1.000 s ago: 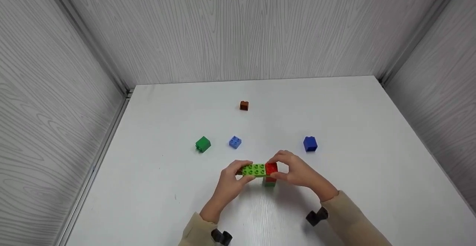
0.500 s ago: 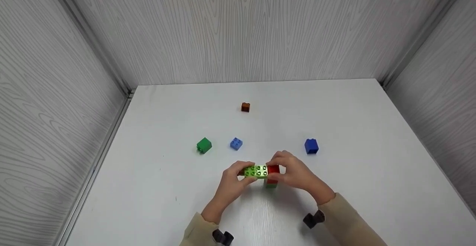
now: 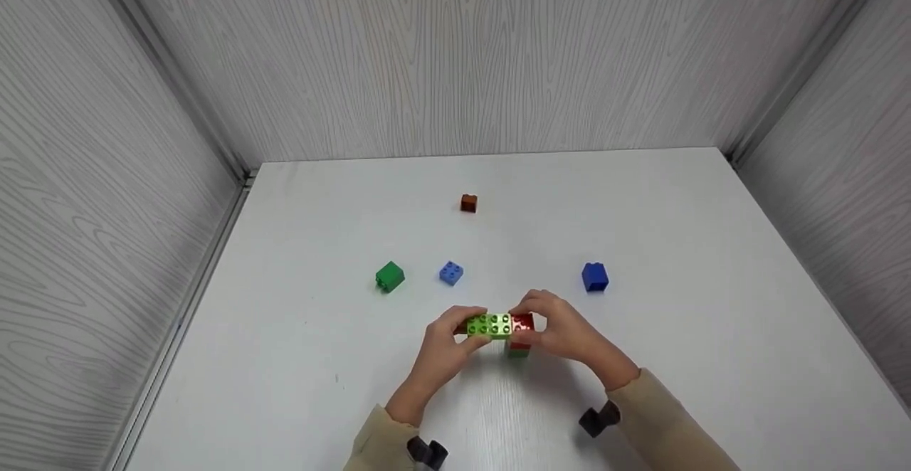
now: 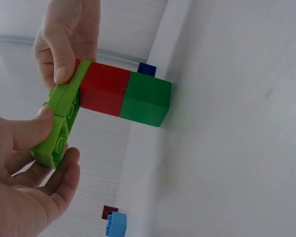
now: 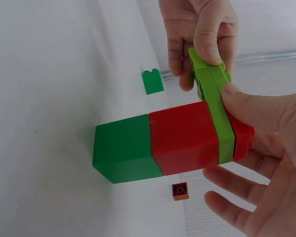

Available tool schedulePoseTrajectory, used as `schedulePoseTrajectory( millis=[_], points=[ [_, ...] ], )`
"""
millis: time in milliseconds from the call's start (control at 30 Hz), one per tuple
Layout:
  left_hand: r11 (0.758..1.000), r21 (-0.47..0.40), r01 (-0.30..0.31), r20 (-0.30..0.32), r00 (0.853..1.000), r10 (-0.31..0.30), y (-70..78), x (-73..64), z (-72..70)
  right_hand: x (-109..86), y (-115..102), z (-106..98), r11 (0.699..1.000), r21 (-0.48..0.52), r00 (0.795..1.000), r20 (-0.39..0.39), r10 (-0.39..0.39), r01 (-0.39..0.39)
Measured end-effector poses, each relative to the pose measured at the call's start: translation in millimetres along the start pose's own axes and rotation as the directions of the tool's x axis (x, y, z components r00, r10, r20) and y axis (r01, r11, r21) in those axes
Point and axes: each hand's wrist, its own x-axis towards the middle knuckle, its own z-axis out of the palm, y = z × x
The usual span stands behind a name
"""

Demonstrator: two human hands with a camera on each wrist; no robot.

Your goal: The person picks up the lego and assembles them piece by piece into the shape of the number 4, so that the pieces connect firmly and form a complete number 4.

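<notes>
A small tower stands on the table, its dark green block (image 4: 145,98) at the bottom and a red block (image 4: 105,89) on that. Lime green bricks (image 3: 490,326) lie across the top, jutting out to the left past the tower. Beside the studded lime surface, a red brick (image 5: 242,140) sits at the right end. My left hand (image 3: 435,353) pinches the overhanging lime end between thumb and fingers. The right hand (image 3: 569,330) grips the top red brick, its thumb (image 5: 249,106) reaching over the joint with the lime green.
On the white table (image 3: 285,350) lie a green brick (image 3: 389,277), a light blue brick (image 3: 451,273) and a dark blue brick (image 3: 595,277). Farther back is a brown brick (image 3: 468,203). Grey wood-grain panels (image 3: 455,58) enclose the back and both sides.
The right thumb has slid slightly left across the front of the top red brick. Both hands keep their hold, and the tower and loose bricks stay put.
</notes>
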Motion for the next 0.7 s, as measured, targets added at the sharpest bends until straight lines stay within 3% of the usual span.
schedulePoseTrajectory(
  millis=[367,700],
  points=[
    [1.000,-0.016,-0.014,0.008,1.000,0.014,-1.7,0.2,0.5,-4.7,5.1,3.3,0.994,0.111,1.000,0.000,0.026,-0.026],
    [0.999,-0.039,0.022,0.018,1.000,-0.022,-3.2,1.0,2.7,-8.8,8.1,-4.6,0.994,0.107,1.000,-0.026,0.015,-0.012]
  ],
)
